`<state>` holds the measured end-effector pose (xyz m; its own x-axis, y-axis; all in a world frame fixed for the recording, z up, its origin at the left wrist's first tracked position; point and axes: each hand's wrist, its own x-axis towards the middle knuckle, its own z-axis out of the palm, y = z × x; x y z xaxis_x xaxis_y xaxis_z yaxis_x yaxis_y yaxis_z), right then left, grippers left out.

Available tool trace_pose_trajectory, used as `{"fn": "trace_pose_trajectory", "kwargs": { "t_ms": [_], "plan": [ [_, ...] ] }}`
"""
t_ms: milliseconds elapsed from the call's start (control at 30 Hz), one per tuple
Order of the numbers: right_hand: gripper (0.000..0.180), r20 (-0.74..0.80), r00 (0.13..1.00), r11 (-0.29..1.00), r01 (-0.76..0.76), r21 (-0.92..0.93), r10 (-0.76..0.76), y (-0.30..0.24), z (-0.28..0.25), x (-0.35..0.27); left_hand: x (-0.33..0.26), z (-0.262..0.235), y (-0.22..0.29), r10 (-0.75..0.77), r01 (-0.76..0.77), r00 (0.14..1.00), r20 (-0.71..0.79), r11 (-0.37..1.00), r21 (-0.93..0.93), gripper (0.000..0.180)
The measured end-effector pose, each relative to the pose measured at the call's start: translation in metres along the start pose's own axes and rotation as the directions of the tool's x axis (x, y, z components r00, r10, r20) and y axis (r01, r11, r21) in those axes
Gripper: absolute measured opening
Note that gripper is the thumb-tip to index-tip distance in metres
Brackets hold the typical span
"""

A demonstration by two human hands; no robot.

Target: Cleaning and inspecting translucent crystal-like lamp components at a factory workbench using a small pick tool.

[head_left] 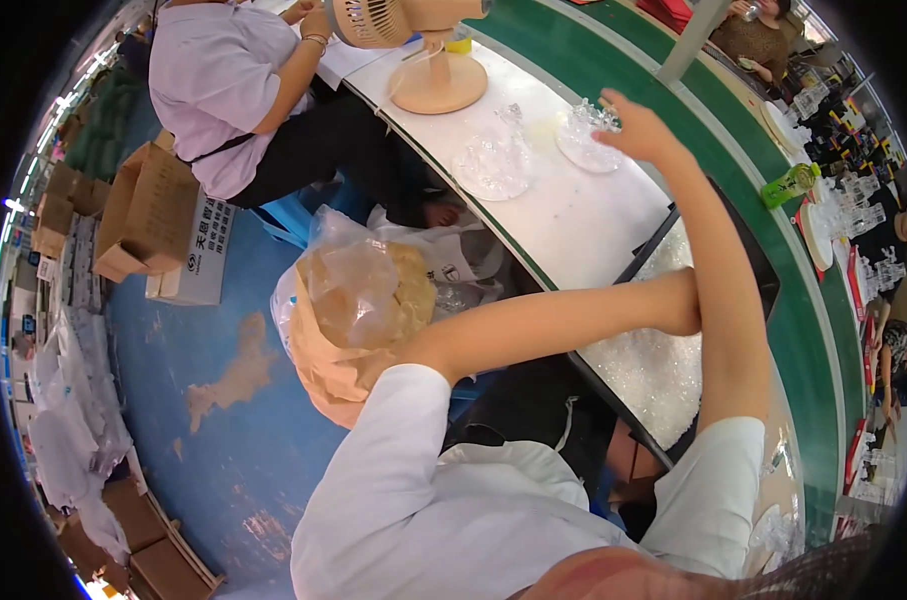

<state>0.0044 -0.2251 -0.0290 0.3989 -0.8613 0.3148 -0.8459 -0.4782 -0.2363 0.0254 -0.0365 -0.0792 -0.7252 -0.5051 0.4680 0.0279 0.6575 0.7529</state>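
Looked partway: right hand (636, 130), fingers parted, was at the right clear cluster (585, 145) on the counter (583, 235), grip unclear; left hand hidden, couldn't tell; left clear cluster (493, 165) sat apart, many loose clear bits (648, 375) seemed left in the black tray (763, 265).

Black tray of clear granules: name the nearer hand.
Left: the left hand, mostly hidden, is at the tray; the right hand is beyond it, at clear pieces.

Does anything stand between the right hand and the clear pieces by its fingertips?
Nothing visible does: the right hand has its fingers right at the clear pieces, though contact is unclear. The beige desk fan stands off to the left.
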Motion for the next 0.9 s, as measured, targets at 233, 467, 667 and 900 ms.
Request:
{"fn": "trace_pose_trajectory", "kwargs": {
  "t_ms": [233, 467, 667, 900],
  "plan": [
    [0.027, 0.142, 0.99, 1.0, 0.012, -0.021, -0.009, 0.003, -0.048, -0.032, -0.01, -0.026, 0.028, -0.301, 0.303, 0.949, 0.097, 0.953, 0.0, 0.021],
    [0.016, -0.147, 0.952, 0.962, -0.262, 0.074, 0.27, -0.057, -0.183, -0.187, -0.016, -0.035, 0.024, -0.292, 0.294, 0.955, 0.044, 0.926, -0.238, 0.026],
    [0.019, -0.389, 0.753, 0.805, -0.303, 0.511, 0.53, -0.09, -0.169, -0.315, -0.01, -0.051, 0.043, -0.462, 0.389, 0.885, 0.052, 0.675, -0.627, 0.038],
    [0.038, -0.53, 0.661, 0.845, -0.372, 0.384, 0.532, -0.089, -0.117, -0.349, -0.007, -0.038, 0.038, -0.27, 0.167, 0.961, -0.059, 0.736, -0.657, 0.045]
  ]
}}
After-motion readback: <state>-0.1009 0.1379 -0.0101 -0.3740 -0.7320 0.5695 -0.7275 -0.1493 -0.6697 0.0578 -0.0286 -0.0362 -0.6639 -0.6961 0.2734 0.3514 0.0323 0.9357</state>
